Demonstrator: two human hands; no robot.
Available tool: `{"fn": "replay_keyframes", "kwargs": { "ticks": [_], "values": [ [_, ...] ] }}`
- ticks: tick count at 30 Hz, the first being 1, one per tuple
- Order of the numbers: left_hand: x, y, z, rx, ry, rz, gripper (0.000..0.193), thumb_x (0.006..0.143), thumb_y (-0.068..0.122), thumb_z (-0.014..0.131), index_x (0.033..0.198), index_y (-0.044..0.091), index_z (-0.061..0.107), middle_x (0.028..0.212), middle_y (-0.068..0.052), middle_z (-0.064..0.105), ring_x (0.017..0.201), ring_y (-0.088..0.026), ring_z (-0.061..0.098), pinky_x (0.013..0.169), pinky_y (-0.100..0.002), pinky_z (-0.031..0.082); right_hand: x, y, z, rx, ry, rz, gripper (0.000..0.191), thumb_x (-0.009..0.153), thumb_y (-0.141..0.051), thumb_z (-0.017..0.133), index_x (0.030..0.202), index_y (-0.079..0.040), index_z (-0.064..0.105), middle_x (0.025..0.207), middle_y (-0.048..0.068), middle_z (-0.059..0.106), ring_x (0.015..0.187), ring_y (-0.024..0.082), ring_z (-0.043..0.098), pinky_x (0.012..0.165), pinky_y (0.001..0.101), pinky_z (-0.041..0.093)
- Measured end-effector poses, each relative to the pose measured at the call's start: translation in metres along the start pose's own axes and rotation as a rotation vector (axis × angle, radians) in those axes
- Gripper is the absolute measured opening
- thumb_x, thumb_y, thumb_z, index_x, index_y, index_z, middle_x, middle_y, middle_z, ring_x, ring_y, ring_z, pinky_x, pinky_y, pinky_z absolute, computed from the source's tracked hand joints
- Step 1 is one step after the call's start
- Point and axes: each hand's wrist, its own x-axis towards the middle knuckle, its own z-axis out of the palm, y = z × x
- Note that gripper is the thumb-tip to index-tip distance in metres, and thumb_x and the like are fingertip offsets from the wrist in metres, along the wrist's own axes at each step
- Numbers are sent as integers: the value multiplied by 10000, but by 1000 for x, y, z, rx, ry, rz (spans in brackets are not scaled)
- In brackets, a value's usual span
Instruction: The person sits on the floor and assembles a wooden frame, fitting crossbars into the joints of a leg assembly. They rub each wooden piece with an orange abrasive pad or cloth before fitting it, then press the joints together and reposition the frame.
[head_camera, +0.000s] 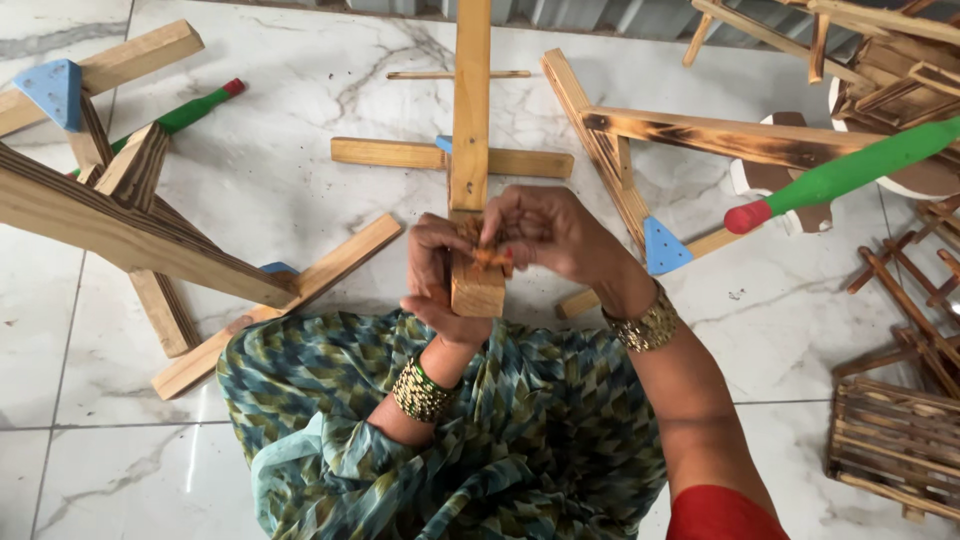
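A long wooden beam (470, 120) of a cross-shaped frame runs from the top of the view down to my lap. My left hand (432, 275) grips the near end block of that beam (478, 292) from the left side. My right hand (548, 232) is bent over the same end, its fingertips pinching a small orange-brown piece (490, 256) on top of the wood. Both wrists wear gold and green bangles. A crosspiece (400, 155) with a blue plastic part lies across the beam farther away.
Wooden frames with blue triangular corner pieces (52, 90) lie on the marble floor at left and right. A green rod with a red tip (840, 175) lies at right, another green rod (185, 113) at left. Small slatted wooden crates (895, 440) stack at the right edge.
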Motion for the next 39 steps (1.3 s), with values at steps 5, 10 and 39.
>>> {"fn": "replay_keyframes", "kwargs": {
  "ticks": [5,10,39],
  "values": [
    [7,0,0,-8,12,-32,856,966,824,245,997,2,481,967,-93,491,879,-178,481,876,-322,438,-22,-49,62,-1004,84,-411,354,831,11,745,1182,-19,720,1058,81,664,928,222,622,817,349,546],
    [11,13,-3,319,-198,-21,840,1009,718,342,765,-53,571,824,-175,643,817,-272,628,831,-391,548,-42,-34,101,-1521,238,-604,352,844,-15,754,1190,31,707,1144,126,597,952,279,596,847,403,564],
    [9,16,-4,88,24,-13,810,965,660,594,1413,10,414,1543,-236,428,1454,-330,470,1259,-464,404,-9,102,74,93,746,-467,175,1012,40,576,1153,-48,522,1100,94,650,687,34,581,569,160,477]
  ]
}}
